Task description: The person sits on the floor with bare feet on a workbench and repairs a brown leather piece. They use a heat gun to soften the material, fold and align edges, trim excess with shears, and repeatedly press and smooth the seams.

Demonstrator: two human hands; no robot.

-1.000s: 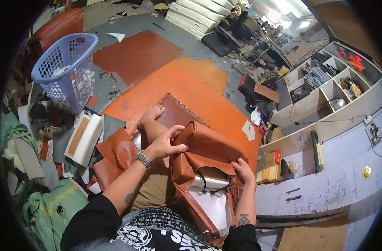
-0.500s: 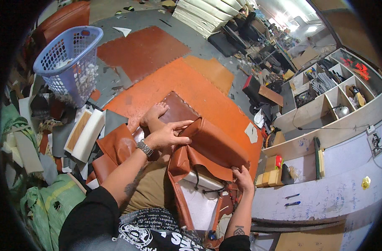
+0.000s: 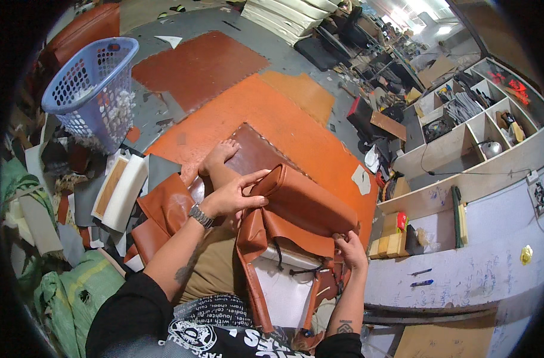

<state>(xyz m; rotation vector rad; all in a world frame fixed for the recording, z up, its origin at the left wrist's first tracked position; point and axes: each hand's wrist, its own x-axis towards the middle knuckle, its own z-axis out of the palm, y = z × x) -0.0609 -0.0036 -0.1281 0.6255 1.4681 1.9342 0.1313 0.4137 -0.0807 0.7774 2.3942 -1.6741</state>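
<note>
A brown leather cover [image 3: 311, 200] sits over a padded, box-like piece in front of me. Its near side is open, showing a white inner panel [image 3: 279, 295] with black cords [image 3: 308, 269] across it. My left hand [image 3: 233, 197], a metal watch on its wrist, holds the cover's upper left corner, with thumb and fingers on either side of it. At the right end, my right hand [image 3: 351, 250] pinches the lower edge of the leather; its fingertips are partly hidden. The padded piece rests close to my lap, above a darker brown leather sheet [image 3: 257, 149].
An orange mat [image 3: 218, 113] covers the floor. To the left stand a blue laundry basket [image 3: 90, 89] with white fluff, a white padded block [image 3: 126, 194] and a green sack [image 3: 78, 292]. A compartmented wooden tray [image 3: 463, 161] and a white worktop [image 3: 457, 280] with pens lie right.
The view has shifted slightly. Both hands keep their hold on the leather cover, and its upper part looks a little more raised and rounded.
</note>
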